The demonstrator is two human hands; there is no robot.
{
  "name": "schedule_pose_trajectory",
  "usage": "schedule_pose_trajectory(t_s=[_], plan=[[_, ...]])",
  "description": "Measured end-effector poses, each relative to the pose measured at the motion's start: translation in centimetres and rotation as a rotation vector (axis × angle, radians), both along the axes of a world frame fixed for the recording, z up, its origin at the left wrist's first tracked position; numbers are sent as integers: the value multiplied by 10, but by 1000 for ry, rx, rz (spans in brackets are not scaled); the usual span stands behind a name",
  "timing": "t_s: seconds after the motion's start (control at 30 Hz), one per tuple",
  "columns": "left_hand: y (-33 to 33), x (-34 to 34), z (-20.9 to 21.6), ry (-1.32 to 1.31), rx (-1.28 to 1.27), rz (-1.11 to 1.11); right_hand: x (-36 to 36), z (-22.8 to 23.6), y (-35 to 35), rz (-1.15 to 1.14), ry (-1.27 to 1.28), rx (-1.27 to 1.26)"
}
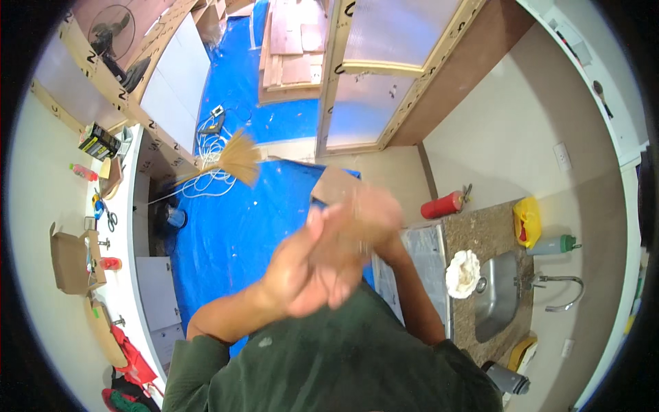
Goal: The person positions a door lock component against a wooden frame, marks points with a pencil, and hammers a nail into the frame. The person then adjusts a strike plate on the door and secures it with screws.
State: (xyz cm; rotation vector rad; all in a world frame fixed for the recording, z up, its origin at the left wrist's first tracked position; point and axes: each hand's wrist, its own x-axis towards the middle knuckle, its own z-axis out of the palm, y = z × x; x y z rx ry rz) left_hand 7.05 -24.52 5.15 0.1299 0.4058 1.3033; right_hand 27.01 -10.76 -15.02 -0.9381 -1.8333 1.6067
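Note:
Both my hands are raised in front of my dark green shirt, close together and overlapping in the picture. My left hand has its thumb up and its fingers loosely apart, with nothing visible in it. My right hand is smeared by motion just beyond it, so its fingers cannot be made out. Whether the two palms touch is unclear. To the right, a white, ruffled, bowl-like thing rests on the stone countertop beside the steel sink.
Blue sheeting covers the floor, where a straw broom and coiled white cable lie. On the right are a red fire extinguisher and a yellow bag. Scissors and an open cardboard box sit on the left counter.

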Motion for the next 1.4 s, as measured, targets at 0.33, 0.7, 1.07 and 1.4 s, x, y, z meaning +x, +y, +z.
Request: schedule_pose_trajectory(t_s=[0.33, 0.7, 1.07, 1.4], plan=[[64, 40, -57, 199, 169, 150, 65, -30, 50, -14, 27, -356], [107, 53, -289, 2, -106, -21, 127, -33, 107, -25, 14, -291], [180, 43, -272, 486, -268, 2, 105, 40, 189, -127, 86, 78], [278, -40, -261, 650, -126, 205, -36, 205, 381, -305, 349, 1145]])
